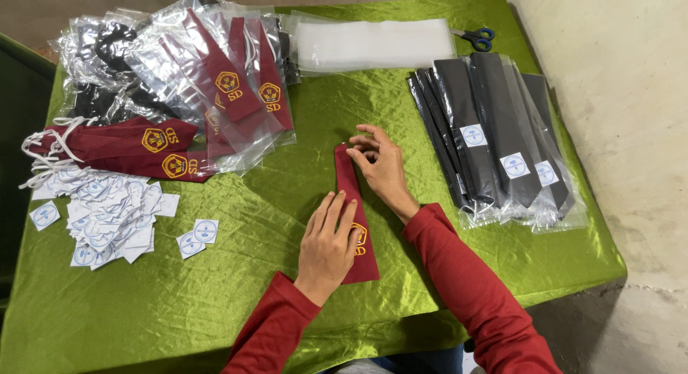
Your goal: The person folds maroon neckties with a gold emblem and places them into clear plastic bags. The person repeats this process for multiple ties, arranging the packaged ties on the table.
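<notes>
Lying flat near the centre of the frame, a maroon tie [349, 202] with a yellow emblem rests on the green satin cloth of the worktop [287, 302], its narrow end pointing up the frame and its wide end toward the person. The left hand [328, 239] presses down on the wide lower part with fingers spread flat, its grip open and closed around nothing. The right hand [382, 169] sits at the narrow top end, fingertips curled and pinching the cloth there, so its grip is nearly closed on the tie's tip.

At upper left lies a heap of bagged maroon ties [229, 80], with loose maroon ties [136, 148] and their white elastic just below it. Round white stickers [107, 216] are scattered at left. A stack of empty clear bags [373, 43] lies at top centre, blue-handled scissors [474, 37] beside it, and bagged black ties [494, 137] fan out at right.

Judging from the glossy, wrinkled cloth, the tie could slide or skew under the flat hand if the pinch at the top pulls sideways. A fold could then set crooked, since only the wide end is pinned.
</notes>
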